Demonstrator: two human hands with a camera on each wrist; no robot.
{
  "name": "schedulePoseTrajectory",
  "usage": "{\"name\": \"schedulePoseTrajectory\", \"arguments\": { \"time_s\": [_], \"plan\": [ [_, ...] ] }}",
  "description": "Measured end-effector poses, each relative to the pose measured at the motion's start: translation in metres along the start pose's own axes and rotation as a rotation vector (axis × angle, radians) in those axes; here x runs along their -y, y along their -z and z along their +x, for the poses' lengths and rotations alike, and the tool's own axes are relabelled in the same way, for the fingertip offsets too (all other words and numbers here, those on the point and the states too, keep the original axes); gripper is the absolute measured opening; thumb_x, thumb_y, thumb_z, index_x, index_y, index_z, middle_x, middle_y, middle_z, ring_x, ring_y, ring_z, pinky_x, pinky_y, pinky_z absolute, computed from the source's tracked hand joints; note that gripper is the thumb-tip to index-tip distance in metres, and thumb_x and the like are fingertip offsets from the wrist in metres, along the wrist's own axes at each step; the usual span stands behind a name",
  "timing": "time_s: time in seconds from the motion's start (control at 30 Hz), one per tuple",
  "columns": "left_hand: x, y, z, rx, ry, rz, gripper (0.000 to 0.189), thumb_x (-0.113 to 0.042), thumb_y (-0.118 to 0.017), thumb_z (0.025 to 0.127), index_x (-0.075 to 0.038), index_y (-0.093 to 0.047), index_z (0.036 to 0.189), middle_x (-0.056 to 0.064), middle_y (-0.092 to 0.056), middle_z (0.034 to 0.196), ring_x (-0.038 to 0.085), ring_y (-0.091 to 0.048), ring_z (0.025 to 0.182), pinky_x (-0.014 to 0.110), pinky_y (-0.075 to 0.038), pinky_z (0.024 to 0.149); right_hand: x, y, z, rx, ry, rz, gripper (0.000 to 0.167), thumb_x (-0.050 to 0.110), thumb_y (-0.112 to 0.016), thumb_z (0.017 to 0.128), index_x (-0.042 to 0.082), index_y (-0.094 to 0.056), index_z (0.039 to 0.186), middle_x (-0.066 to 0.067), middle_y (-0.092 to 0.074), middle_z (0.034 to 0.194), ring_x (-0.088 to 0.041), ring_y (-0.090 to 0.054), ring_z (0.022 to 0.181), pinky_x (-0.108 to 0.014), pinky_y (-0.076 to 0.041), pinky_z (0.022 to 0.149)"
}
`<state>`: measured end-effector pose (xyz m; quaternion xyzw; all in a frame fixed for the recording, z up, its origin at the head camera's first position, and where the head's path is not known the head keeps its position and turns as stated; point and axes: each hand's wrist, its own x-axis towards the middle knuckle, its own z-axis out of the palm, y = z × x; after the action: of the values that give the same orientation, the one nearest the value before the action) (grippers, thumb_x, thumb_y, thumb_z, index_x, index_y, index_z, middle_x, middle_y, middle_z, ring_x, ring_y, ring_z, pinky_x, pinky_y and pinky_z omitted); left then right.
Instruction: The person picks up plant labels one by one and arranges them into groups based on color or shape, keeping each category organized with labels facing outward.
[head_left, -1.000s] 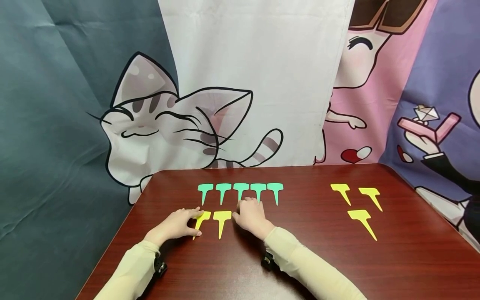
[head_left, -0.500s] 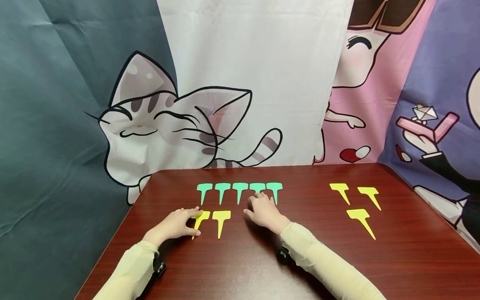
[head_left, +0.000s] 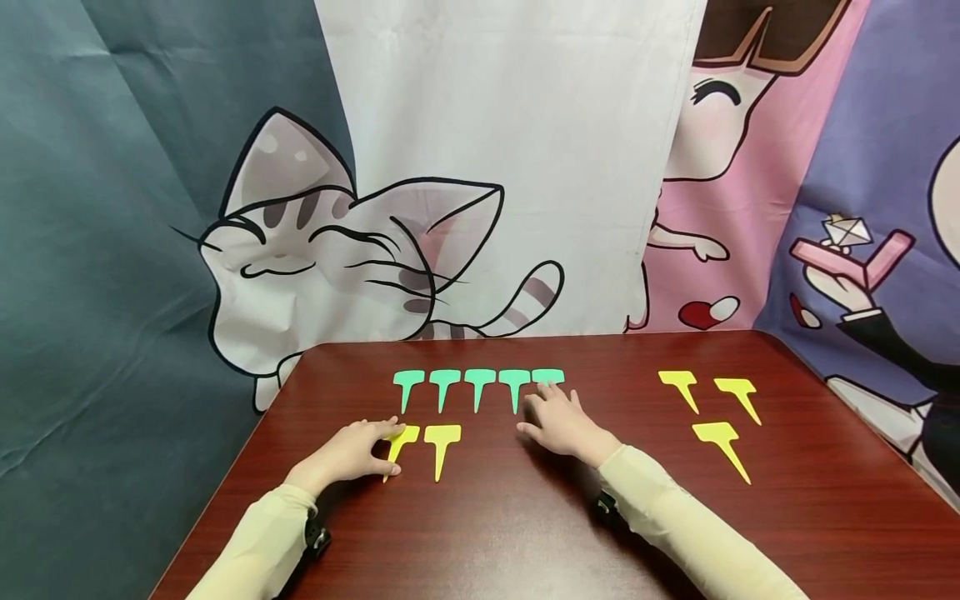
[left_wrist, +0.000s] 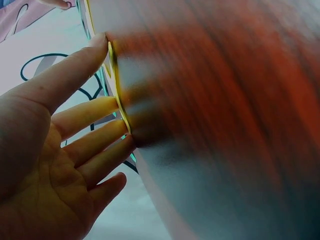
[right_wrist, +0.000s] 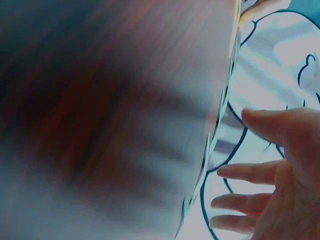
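My left hand (head_left: 347, 452) rests on a yellow T-shaped plant label (head_left: 407, 436) lying on the table. Its thumb and straight fingertips touch the label, as the left wrist view also shows. Just right of it lies a second yellow plant label (head_left: 442, 435). Behind them is a row of several green plant labels (head_left: 480, 379), heads away from me and points toward me. With nothing in it, my right hand (head_left: 564, 423) is over the row's right end. Its fingers are spread and hide the stem of the rightmost green label (head_left: 548, 375).
Toward the table's right side lie three more yellow plant labels: one at the back (head_left: 678, 380), one beside it (head_left: 737, 387) and one nearer me (head_left: 716, 432). The brown table (head_left: 480, 533) meets a cartoon-printed cloth (head_left: 585, 167) at its far edge.
My right hand has moved rightward along the green row, from the middle label to the rightmost one. The left hand stays on its yellow label. The labels keep their places.
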<state>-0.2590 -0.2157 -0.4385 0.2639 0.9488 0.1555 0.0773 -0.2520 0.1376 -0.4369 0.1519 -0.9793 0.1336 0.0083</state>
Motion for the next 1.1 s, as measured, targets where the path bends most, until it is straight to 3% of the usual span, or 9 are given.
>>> {"name": "schedulePoseTrajectory", "arguments": {
  "time_s": [0.27, 1.1],
  "plan": [
    [0.0, 0.0, 0.0, 0.001, 0.002, 0.0, 0.067, -0.036, -0.076, 0.078, -0.007, -0.055, 0.134, 0.014, -0.047, 0.144, 0.045, -0.04, 0.131, 0.056, -0.03, 0.109, -0.031, 0.01, -0.014, 0.011, 0.027, -0.01, 0.055, 0.037, -0.058, 0.093, -0.002, -0.052, 0.132, -0.027, -0.039, 0.143, -0.046, -0.03, 0.137, -0.071, -0.024, 0.103],
    [-0.001, -0.001, 0.0, 0.002, 0.007, 0.016, 0.067, -0.037, -0.076, 0.078, -0.008, -0.055, 0.135, 0.013, -0.047, 0.144, 0.044, -0.041, 0.131, 0.055, -0.032, 0.108, -0.111, 0.028, -0.063, -0.04, -0.04, -0.061, 0.053, 0.036, -0.06, 0.091, -0.005, -0.057, 0.125, -0.034, -0.044, 0.136, -0.053, -0.034, 0.13, -0.072, -0.027, 0.099]
  ]
}}
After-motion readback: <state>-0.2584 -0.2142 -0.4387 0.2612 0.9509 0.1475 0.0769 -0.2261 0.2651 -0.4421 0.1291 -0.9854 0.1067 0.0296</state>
